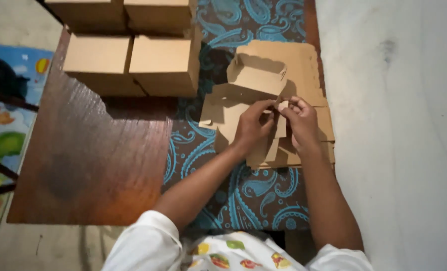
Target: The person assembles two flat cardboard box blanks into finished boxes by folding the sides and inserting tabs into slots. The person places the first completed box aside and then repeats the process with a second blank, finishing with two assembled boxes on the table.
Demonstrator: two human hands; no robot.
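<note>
Pinching flap point(280, 125) of half-folded box point(256, 75): left hand point(252, 125) and right hand point(300, 122), fingers closed on card. Flat blanks point(314, 75) beneath fingers; finished boxes point(133, 60) far left.

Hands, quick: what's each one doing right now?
Left hand: closed, pinching the half-folded cardboard box.
Right hand: closed, pinching a flap of the same box.

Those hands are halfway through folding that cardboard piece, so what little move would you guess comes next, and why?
Probably pressing the pinched flap inward. Both the left hand and right hand grip a side flap of the half-folded box, whose far wall already stands, while finished boxes sit behind.
</note>
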